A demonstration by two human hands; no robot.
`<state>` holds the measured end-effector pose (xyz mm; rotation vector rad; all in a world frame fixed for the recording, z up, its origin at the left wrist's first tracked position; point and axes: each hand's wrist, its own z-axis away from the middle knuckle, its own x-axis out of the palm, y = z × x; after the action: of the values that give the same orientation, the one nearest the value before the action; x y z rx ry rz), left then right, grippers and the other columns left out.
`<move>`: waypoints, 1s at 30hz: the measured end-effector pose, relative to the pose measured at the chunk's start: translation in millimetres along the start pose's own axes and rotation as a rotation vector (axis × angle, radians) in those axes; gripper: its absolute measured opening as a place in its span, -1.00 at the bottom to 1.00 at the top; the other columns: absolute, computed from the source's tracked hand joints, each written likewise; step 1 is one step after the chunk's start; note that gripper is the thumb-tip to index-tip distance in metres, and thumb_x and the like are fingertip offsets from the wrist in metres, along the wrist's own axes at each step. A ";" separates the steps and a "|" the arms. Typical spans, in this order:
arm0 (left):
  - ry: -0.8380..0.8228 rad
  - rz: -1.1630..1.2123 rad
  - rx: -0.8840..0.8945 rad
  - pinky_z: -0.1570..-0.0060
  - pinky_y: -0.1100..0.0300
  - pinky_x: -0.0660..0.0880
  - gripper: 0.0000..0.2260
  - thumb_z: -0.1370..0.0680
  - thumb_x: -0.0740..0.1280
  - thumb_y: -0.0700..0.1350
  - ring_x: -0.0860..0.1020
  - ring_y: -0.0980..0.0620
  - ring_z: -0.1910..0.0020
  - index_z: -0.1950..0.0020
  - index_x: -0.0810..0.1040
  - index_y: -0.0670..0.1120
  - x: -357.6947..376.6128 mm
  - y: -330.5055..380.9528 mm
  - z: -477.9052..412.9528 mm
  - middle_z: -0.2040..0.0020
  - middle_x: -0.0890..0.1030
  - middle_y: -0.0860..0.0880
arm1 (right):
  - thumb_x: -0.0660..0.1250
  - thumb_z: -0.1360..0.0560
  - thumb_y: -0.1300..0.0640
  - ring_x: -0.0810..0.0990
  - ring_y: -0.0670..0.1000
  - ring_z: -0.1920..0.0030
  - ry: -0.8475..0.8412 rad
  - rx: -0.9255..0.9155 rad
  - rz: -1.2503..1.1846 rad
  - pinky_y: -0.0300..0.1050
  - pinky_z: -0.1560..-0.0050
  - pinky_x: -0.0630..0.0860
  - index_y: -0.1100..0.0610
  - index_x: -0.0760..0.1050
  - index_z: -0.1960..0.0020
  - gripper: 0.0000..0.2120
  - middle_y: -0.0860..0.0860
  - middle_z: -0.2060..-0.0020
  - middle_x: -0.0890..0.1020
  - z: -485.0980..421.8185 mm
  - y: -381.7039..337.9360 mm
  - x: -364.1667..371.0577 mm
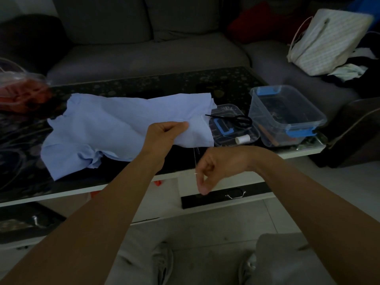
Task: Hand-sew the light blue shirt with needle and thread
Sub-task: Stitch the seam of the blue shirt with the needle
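**Blue on black: the shirt (pixel 107 124) is lifted for a stitch**

Most of the shirt is left spread on the dark table (pixel 144 87). Its right edge is raised and pinched by the left hand (pixel 164 132), probably so the seam is kept taut. From that edge a thread (pixel 194 157) is led down to the right hand (pixel 207 169), whose curled fingers are pinched on the needle (pixel 196 173), seen only as a glint. Scissors (pixel 238 121) and a spool (pixel 243 139) are kept within reach.

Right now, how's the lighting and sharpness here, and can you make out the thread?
Head view: dim overall, the sofa nearly lost in shadow; the shirt is the brightest thing; wide-angle lens bows the table edge; the thread shows only as a faint line above the right hand.
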<state>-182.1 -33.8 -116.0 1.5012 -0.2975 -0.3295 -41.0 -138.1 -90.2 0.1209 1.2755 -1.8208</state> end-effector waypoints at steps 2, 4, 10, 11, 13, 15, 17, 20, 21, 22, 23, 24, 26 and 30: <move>0.002 0.009 -0.004 -0.14 0.14 0.53 -0.93 -0.48 0.43 -0.14 0.61 -0.03 -0.05 0.11 0.66 -0.14 -0.5 -0.5 -0.1 0.02 0.67 -0.08 | 0.51 -0.41 0.14 0.34 -0.17 0.49 -0.028 0.087 0.061 -0.26 0.33 0.22 0.05 0.66 0.11 -0.92 -0.20 0.58 0.37 5.8 1.7 -2.8; -0.001 0.009 -0.007 -0.18 0.09 0.53 -0.89 -0.48 0.43 -0.13 0.61 -0.05 -0.06 0.07 0.67 -0.16 -0.6 -1.1 -0.6 0.00 0.68 -0.10 | 0.47 -0.43 0.22 0.45 -0.26 0.47 0.131 0.092 0.019 -0.41 0.32 0.30 0.15 0.65 0.00 -0.86 -0.26 0.57 0.46 11.1 3.5 -8.0; -0.060 0.021 -0.012 -0.19 -0.04 0.52 -0.81 -0.48 0.43 -0.14 0.62 -0.12 -0.06 -0.02 0.66 -0.22 -1.4 -2.8 0.1 -0.01 0.68 -0.16 | 0.46 -0.44 0.24 0.49 -0.20 0.47 0.933 -0.114 -0.249 -0.39 0.30 0.44 0.28 0.62 0.09 -0.89 -0.09 0.47 0.55 -8.4 11.1 -9.8; -0.064 0.020 -0.006 -0.18 -0.01 0.53 -0.84 -0.49 0.42 -0.15 0.63 -0.11 -0.05 0.00 0.67 -0.20 -1.0 -2.2 1.0 0.00 0.68 -0.16 | 0.47 -0.43 0.22 0.43 -0.21 0.52 0.998 -0.122 -0.236 -0.41 0.39 0.35 0.27 0.61 0.11 -0.88 -0.10 0.50 0.49 -14.1 10.9 -7.7; -0.072 0.011 0.011 -0.15 0.05 0.55 -0.88 -0.50 0.40 -0.17 0.63 -0.09 -0.02 0.04 0.67 -0.18 0.4 -0.3 3.6 0.03 0.69 -0.15 | 0.49 -0.41 0.13 0.40 -0.20 0.54 1.081 -0.118 -0.195 -0.38 0.43 0.30 0.20 0.59 0.14 -0.85 -0.09 0.51 0.44 -23.2 11.0 -4.4; -0.094 0.001 0.021 -0.14 0.09 0.55 -0.89 -0.51 0.39 -0.17 0.64 -0.07 -0.02 0.04 0.68 -0.18 1.1 0.7 5.3 0.04 0.69 -0.14 | 0.51 -0.40 0.08 0.43 -0.21 0.51 1.133 -0.122 -0.156 -0.35 0.39 0.35 0.14 0.58 0.16 -0.84 -0.11 0.48 0.46 -29.7 12.5 -2.7; -0.119 0.011 0.012 -0.13 0.10 0.55 -0.89 -0.50 0.40 -0.16 0.64 -0.07 -0.03 0.04 0.68 -0.16 0.9 1.1 6.1 0.03 0.69 -0.13 | 0.49 -0.42 0.06 0.45 -0.24 0.48 1.181 -0.112 -0.098 -0.40 0.40 0.33 0.14 0.58 0.16 -0.84 -0.17 0.49 0.43 -33.9 13.5 -1.6; -0.117 0.023 0.007 -0.12 0.12 0.55 -0.89 -0.50 0.40 -0.17 0.63 -0.07 -0.03 0.03 0.67 -0.17 -0.6 0.4 5.4 0.02 0.69 -0.13 | 0.45 -0.46 0.10 0.44 -0.23 0.50 1.230 -0.125 -0.022 -0.39 0.43 0.28 0.16 0.58 0.19 -0.86 -0.19 0.53 0.38 -36.4 14.7 -0.4; -0.111 0.023 0.010 -0.11 0.13 0.56 -0.89 -0.50 0.40 -0.17 0.64 -0.06 -0.02 0.04 0.67 -0.17 -0.7 0.1 5.0 0.03 0.69 -0.13 | 0.44 -0.47 0.13 0.44 -0.22 0.50 1.230 -0.140 -0.015 -0.39 0.41 0.27 0.16 0.57 0.20 -0.87 -0.19 0.54 0.39 -36.1 15.6 -1.0; -0.101 0.023 0.011 -0.09 0.15 0.56 -0.90 -0.50 0.40 -0.17 0.64 -0.04 0.01 0.05 0.67 -0.17 -0.3 0.0 4.6 0.05 0.69 -0.13 | 0.44 -0.47 0.15 0.44 -0.21 0.50 1.212 -0.158 -0.012 -0.38 0.39 0.28 0.14 0.56 0.21 -0.89 -0.18 0.54 0.39 -34.9 16.4 -2.0; -0.085 0.023 0.007 -0.07 0.16 0.57 -0.90 -0.50 0.41 -0.17 0.64 -0.02 0.04 0.06 0.67 -0.17 0.3 -0.2 3.9 0.06 0.69 -0.12 | 0.43 -0.46 0.18 0.43 -0.19 0.51 1.157 -0.178 -0.017 -0.36 0.39 0.30 0.13 0.55 0.22 -0.89 -0.17 0.55 0.40 -32.2 16.0 -3.2; -0.063 0.026 0.000 -0.05 0.17 0.57 -0.90 -0.49 0.41 -0.17 0.64 0.00 0.06 0.07 0.67 -0.17 0.8 -0.3 2.9 0.08 0.69 -0.11 | 0.44 -0.46 0.19 0.40 -0.16 0.52 1.048 -0.197 -0.030 -0.33 0.38 0.32 0.14 0.56 0.22 -0.89 -0.13 0.54 0.43 -28.3 14.2 -3.8; -0.013 0.029 -0.012 -0.06 0.17 0.56 -0.89 -0.49 0.43 -0.16 0.64 0.01 0.05 0.07 0.67 -0.19 0.9 -0.1 0.9 0.08 0.69 -0.10 | 0.46 -0.44 0.21 0.40 -0.17 0.48 0.656 -0.199 -0.051 -0.30 0.35 0.35 0.18 0.60 0.20 -0.93 -0.04 0.47 0.53 -16.5 7.2 -3.9; 0.005 0.058 -0.016 -0.15 0.15 0.52 -0.94 -0.48 0.43 -0.16 0.60 -0.04 -0.07 0.10 0.66 -0.14 -0.1 -0.3 0.7 0.01 0.67 -0.07 | 0.47 -0.45 0.15 0.45 -0.28 0.44 0.003 0.049 0.147 -0.47 0.34 0.31 0.15 0.66 0.08 -0.91 -0.29 0.54 0.50 0.3 -0.7 0.4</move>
<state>-182.4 -34.4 -116.2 1.4740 -0.3334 -0.2811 -41.6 -138.5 -89.8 0.2387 1.1922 -1.7266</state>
